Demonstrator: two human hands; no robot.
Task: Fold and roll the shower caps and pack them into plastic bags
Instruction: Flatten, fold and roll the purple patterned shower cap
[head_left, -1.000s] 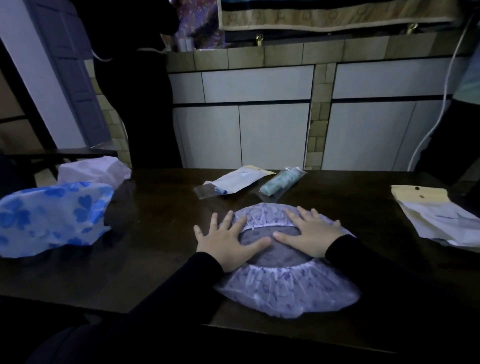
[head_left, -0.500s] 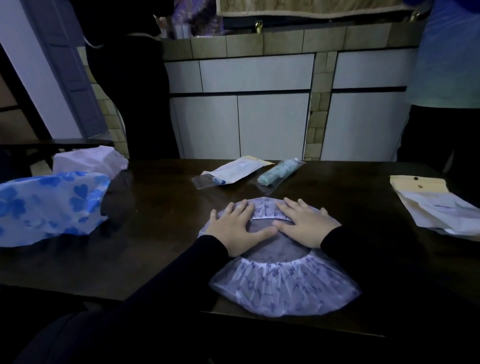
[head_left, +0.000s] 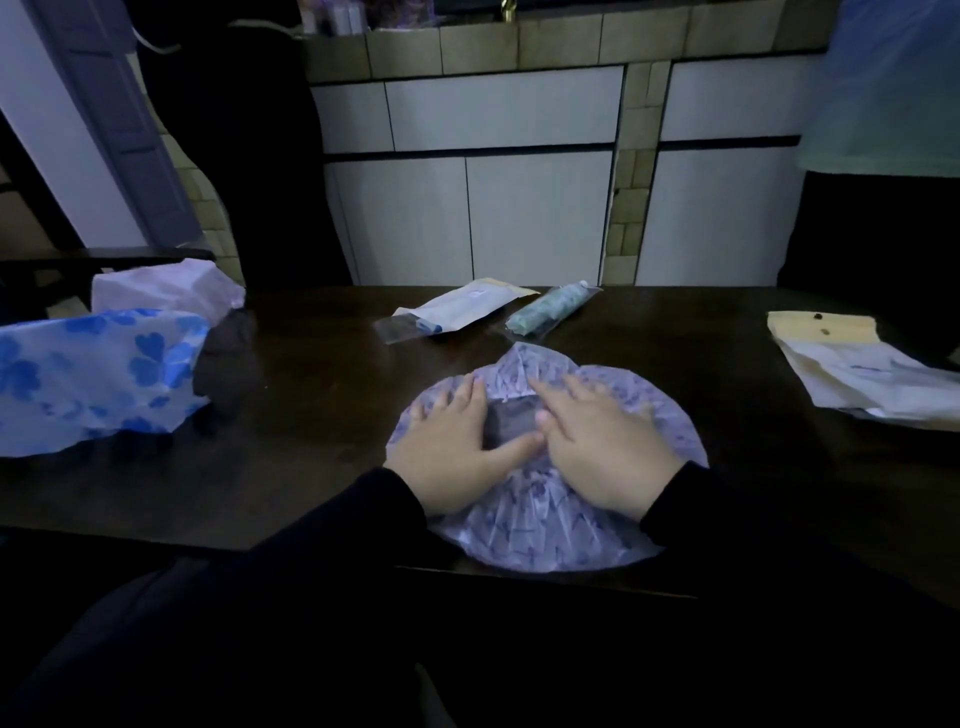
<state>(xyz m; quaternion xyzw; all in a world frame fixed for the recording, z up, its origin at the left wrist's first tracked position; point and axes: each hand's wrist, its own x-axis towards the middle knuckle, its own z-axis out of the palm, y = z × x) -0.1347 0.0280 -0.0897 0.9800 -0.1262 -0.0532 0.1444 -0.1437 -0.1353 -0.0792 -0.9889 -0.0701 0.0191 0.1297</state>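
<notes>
On dark table (head_left: 322, 426), purple shower cap (head_left: 545, 530), left hand (head_left: 457, 457), right hand (head_left: 597, 457), both hands flat, fingers spread, pressing it, gripping nothing

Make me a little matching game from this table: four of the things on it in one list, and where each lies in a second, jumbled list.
Things:
1. purple shower cap
2. blue-flowered cap
3. rolled green cap in a bag
4. stack of bags with yellow tops

Places:
A. far middle of the table
B. right edge
C. under both hands
D. left edge

Pairs: 1-C, 2-D, 3-A, 4-B
</notes>
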